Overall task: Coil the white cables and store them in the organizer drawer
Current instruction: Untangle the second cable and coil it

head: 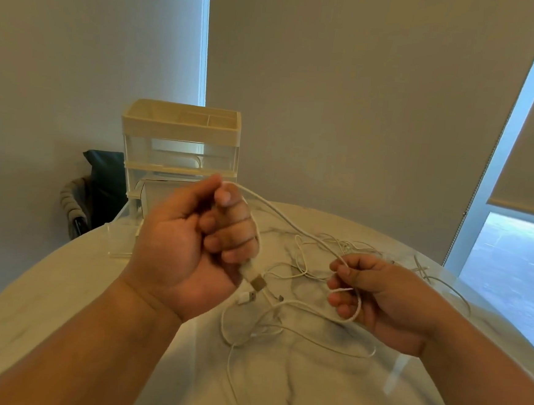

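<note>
My left hand (192, 247) is raised over the table, fingers curled round a white cable (292, 223); the cable's USB plug (257, 283) sticks out below the fist. From the top of that fist the cable runs right and down to my right hand (376, 294), which grips it with curled fingers. More white cables (300, 329) lie in loose tangled loops on the marble table (125, 287) between and beyond my hands. The clear organizer (180, 150) with a cream top tray stands at the table's far left, its lower drawer (122, 235) pulled out toward me.
A dark chair with a grey cloth (93, 195) stands behind the table at the left. Roller blinds cover the windows behind; a bright window strip (511, 253) shows at the right. The table's curved edge runs close to the organizer.
</note>
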Demonstrator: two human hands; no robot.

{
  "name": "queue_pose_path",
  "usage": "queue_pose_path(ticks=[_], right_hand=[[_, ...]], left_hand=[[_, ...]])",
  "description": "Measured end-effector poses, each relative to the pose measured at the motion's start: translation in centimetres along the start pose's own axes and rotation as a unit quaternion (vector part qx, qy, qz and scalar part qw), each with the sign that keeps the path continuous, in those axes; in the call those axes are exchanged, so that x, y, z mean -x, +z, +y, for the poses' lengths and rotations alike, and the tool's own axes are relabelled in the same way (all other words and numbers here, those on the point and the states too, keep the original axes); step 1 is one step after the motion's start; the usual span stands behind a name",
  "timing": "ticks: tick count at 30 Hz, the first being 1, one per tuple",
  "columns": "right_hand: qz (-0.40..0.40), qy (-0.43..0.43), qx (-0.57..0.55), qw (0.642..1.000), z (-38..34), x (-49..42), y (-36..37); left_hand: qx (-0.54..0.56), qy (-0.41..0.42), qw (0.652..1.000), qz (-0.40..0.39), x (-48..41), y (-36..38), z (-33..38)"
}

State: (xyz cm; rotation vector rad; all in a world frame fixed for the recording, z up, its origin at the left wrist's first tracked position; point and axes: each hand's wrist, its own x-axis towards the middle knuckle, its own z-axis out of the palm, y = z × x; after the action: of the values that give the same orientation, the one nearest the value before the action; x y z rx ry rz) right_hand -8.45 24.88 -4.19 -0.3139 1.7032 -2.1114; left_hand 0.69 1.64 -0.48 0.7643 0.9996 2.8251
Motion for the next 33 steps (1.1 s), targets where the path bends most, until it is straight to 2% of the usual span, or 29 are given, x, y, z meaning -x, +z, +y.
queue_pose_path(ticks=[3,5,7,11,14,17,19,21,24,26,29,31,33], right_hand=[[-0.007,0.033,-0.037,0.999,0.2,0.2,0.6],[0.034,-0.007,0.067,0.997,0.7,-0.3,0.7],[0.095,-0.071,0.171,0.978,1.0,-0.9,0.4],[0.147,-0.119,0.212,0.959,1.2,-1.7,-0.6],[0.18,-0.138,0.304,0.925,1.3,-1.5,-0.5],[0.184,-0.133,0.354,0.908,1.0,-0.7,0.3],[0.185,-0.146,0.432,0.871,0.9,0.4,1.2],[0.178,-0.211,0.467,0.84,0.6,2.1,2.7],[0.121,-0.325,0.4,0.848,1.1,3.5,4.8],[0.05,-0.347,0.335,0.875,2.1,3.2,5.4],[-0.063,-0.322,0.217,0.919,2.8,2.8,6.3],[-0.097,-0.268,0.127,0.95,2.3,2.7,6.5],[-0.139,-0.203,0.089,0.965,1.9,2.6,6.3]], left_hand=[[0.047,0.05,0.992,0.106,-0.2,0.0,0.5],[0.065,0.066,0.986,0.142,-0.3,0.0,0.8],[0.068,0.064,0.983,0.16,-0.2,0.0,0.8],[0.038,0.021,0.99,0.137,0.0,0.4,-0.1],[0.004,-0.01,0.994,0.109,0.0,0.4,-0.5],[-0.033,-0.031,0.995,0.087,0.0,0.2,-0.7],[-0.048,-0.042,0.994,0.088,-0.1,0.0,-1.1],[-0.063,-0.064,0.993,0.076,-0.1,-0.2,-1.6],[-0.05,-0.119,0.992,0.005,-0.1,-0.5,-2.5],[-0.033,-0.153,0.987,-0.04,-0.1,-0.6,-3.0],[-0.008,-0.172,0.981,-0.091,-0.2,-0.9,-3.3],[-0.001,-0.183,0.977,-0.112,-0.2,-1.1,-3.1],[0.007,-0.19,0.973,-0.134,-0.2,-1.2,-2.7]])
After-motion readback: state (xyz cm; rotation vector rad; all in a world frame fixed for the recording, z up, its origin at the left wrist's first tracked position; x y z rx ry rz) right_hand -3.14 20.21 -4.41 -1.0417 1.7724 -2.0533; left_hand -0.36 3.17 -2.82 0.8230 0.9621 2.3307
